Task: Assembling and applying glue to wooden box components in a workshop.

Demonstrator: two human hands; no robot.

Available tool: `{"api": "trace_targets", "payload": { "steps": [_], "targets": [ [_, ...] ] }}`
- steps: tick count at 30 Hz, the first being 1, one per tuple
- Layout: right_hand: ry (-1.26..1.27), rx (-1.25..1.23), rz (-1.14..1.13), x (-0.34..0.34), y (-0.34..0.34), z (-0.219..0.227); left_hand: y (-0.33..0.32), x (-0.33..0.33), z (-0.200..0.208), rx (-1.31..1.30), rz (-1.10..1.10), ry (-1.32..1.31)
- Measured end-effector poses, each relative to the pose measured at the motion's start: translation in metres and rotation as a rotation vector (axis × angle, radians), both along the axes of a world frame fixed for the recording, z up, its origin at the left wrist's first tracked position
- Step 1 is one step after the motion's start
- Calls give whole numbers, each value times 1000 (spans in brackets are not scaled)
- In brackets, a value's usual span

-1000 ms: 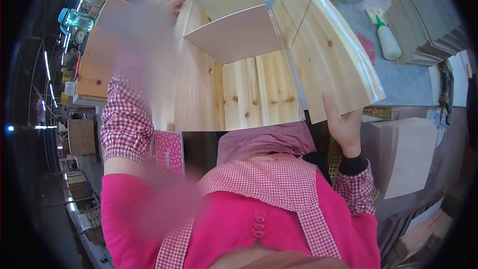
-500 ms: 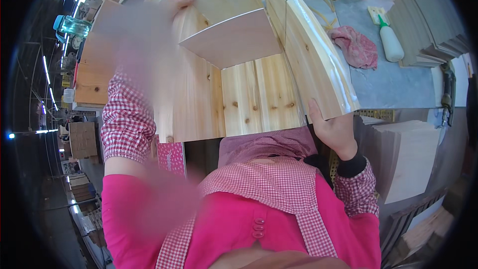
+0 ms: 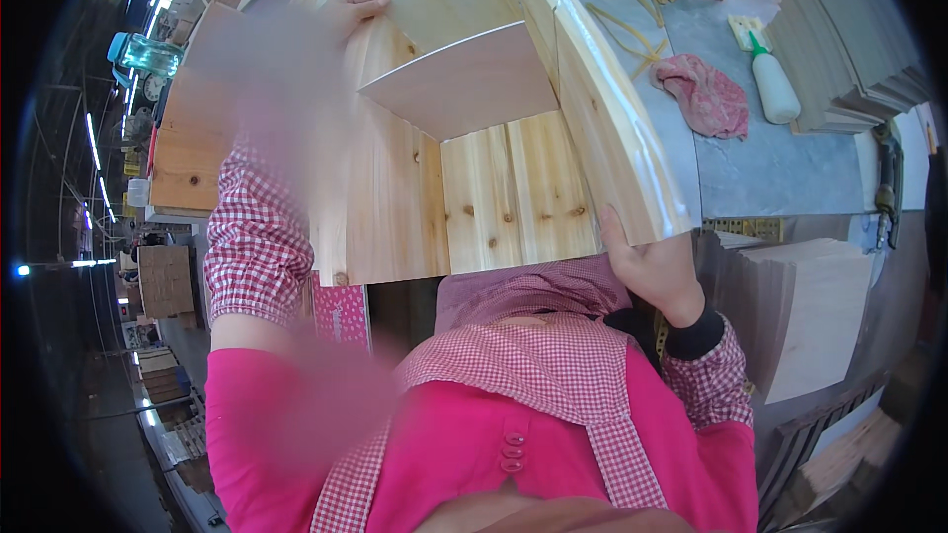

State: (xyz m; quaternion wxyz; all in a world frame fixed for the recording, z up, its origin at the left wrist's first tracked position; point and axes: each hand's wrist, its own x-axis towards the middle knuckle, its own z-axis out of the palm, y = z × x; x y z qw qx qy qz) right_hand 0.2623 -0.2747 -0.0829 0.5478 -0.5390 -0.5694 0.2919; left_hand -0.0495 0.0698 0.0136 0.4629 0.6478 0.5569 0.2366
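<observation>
One pale wooden box (image 3: 390, 202), open toward the person, held up in front of the apron (image 3: 513, 360)

A thin divider (image 3: 464, 84) crosses its inside; the left hand (image 3: 353, 12), partly blurred, has its grip clamped on the far left edge, the right hand (image 3: 652, 265) on the near end of the right side panel (image 3: 617, 128); on the bench (image 3: 780, 173) beyond are a pink cloth (image 3: 703, 96) and a white bottle (image 3: 777, 89)
</observation>
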Motion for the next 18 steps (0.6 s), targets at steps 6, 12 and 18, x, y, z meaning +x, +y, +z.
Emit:
{"api": "trace_targets", "payload": {
  "steps": [6, 12, 18],
  "targets": [
    [-80, 53, 58, -24, -3, 18, -12, -4, 4, -66, 8, -36],
    [-129, -63, 99, -27, -13, 17, -6, -14, -10, 27, -9, 54],
    [-225, -30, 80, -34, -16, 15, -22, -5, -10, 22, -32, 113]
  ]
}}
